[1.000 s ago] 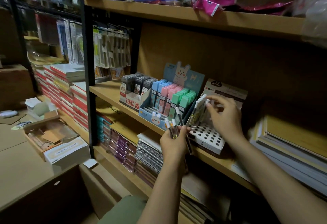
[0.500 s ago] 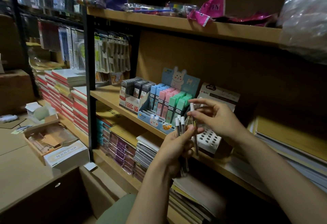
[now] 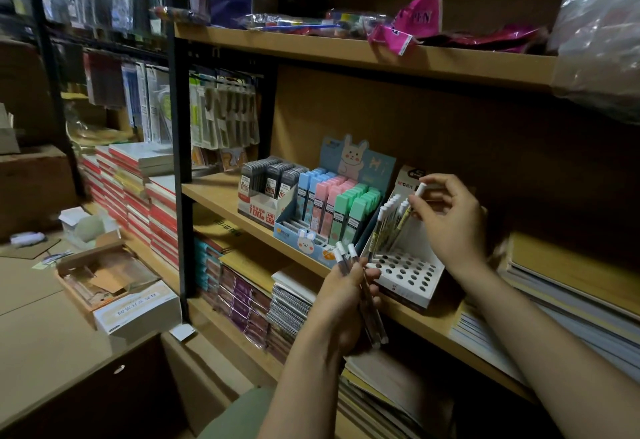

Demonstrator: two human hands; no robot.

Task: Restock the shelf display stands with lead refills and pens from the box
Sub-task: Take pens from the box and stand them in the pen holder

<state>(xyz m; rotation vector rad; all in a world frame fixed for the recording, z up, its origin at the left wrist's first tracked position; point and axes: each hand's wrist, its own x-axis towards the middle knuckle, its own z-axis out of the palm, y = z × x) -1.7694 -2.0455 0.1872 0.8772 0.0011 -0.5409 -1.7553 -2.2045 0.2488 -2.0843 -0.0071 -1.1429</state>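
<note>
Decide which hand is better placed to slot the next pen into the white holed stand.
Right. The right hand already pinches a white-capped pen above the white perforated cardboard stand; the left hand grips spare pens lower down.

Two bare hands: the left hand (image 3: 341,303) holds three white-capped pens (image 3: 360,286); the right hand (image 3: 450,220) pinches one white-capped pen (image 3: 414,203). Three display stands on the wooden shelf (image 3: 214,192): one white perforated pen stand (image 3: 405,275), one blue rabbit-printed lead-refill stand (image 3: 304,239), one white-and-red lead-refill carton (image 3: 258,208). Refill cases stand in three dark rows (image 3: 273,175) and six pastel rows: two blue (image 3: 311,182), two pink (image 3: 332,192), two green (image 3: 356,203). Pens standing in the perforated stand (image 3: 384,227): perhaps six, overlapping. One open cardboard box (image 3: 104,279) on the tabletop (image 3: 41,341).
</note>
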